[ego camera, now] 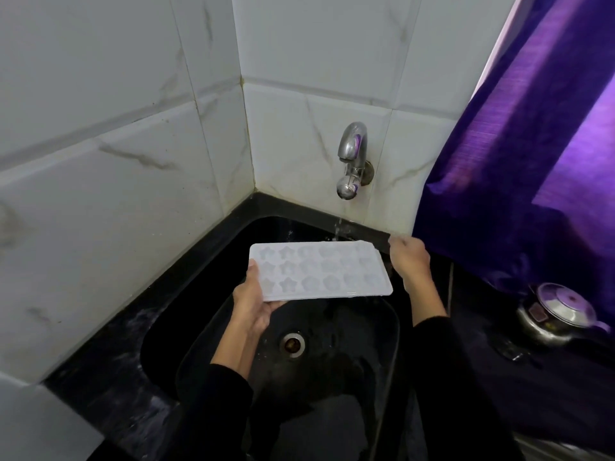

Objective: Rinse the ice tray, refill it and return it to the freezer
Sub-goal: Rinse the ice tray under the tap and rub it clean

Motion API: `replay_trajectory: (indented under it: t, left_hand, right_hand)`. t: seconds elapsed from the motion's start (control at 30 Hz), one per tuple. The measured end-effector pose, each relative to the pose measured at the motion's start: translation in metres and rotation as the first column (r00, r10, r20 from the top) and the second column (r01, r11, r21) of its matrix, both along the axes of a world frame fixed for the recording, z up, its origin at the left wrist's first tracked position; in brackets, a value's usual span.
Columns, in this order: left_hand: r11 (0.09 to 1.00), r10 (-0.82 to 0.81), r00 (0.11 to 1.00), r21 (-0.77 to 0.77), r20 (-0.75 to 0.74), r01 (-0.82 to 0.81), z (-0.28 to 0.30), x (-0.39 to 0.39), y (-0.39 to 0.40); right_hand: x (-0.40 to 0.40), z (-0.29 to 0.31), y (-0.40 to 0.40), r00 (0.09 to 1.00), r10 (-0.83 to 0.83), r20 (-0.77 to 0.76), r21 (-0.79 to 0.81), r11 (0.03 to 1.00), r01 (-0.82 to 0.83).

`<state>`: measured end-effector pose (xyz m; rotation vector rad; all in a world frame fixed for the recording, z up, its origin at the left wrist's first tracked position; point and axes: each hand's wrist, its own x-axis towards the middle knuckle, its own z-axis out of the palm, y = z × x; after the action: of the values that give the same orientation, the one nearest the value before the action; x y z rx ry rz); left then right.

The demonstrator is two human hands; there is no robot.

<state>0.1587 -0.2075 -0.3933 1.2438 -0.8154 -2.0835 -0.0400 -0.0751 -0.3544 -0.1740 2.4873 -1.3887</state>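
Holding the ice tray [319, 271] over the sink [332, 361], your left hand [253, 301] grips its near-left corner; right hand [411, 257], fingers loosely curled, hovers by the far-right end so tap [352, 158] water reaches the moulds.

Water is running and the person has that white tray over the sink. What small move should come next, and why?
Probably slide the white plastic ice tray so the stream from the chrome wall tap sweeps along its moulds. The water now lands only at the tray's far edge, while the left hand grips the near end over the black sink.
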Motion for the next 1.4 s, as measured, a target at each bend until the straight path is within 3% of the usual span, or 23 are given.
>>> replay_trajectory:
  t: [0.17,0.3,0.73,0.87,1.0,1.1,1.27,1.4]
  left_hand:
    - [1.000,-0.003,1.000,0.017,-0.020,0.004,0.003,0.029,0.025]
    - [1.000,-0.021,0.999,0.020,-0.032,0.021,0.008,0.051,0.044]
    - [0.975,-0.222,0.971,0.002,-0.084,0.223,0.006,0.105,0.077]
    - [0.955,-0.296,0.955,-0.027,-0.008,0.296,-0.008,0.111,0.078]
    - [0.967,-0.253,0.965,-0.014,0.071,0.255,-0.015,0.111,0.079]
    - [0.970,-0.241,0.966,-0.012,0.092,0.243,-0.018,0.110,0.081]
    - [0.973,-0.230,0.969,0.004,0.089,0.231,-0.023,0.111,0.086]
    - [0.978,-0.206,0.974,-0.013,0.092,0.208,-0.022,0.110,0.088]
  right_hand:
    - [0.043,-0.018,0.033,0.976,-0.008,0.216,-0.055,0.998,0.020]
    - [0.072,-0.024,0.049,0.934,0.053,0.353,-0.206,0.978,0.022]
    - [0.129,-0.034,0.090,0.975,-0.034,0.218,-0.194,0.978,0.078]
    - [0.138,-0.043,0.098,0.978,-0.052,0.203,-0.165,0.982,0.086]
    - [0.138,-0.052,0.105,0.968,-0.014,0.249,-0.141,0.989,0.051]
    - [0.133,-0.052,0.113,0.985,0.034,0.168,-0.061,0.998,-0.024]
    - [0.125,-0.036,0.114,0.951,0.247,-0.185,0.269,0.944,-0.193]
    - [0.127,-0.022,0.106,0.895,0.384,-0.226,0.465,0.850,-0.247]
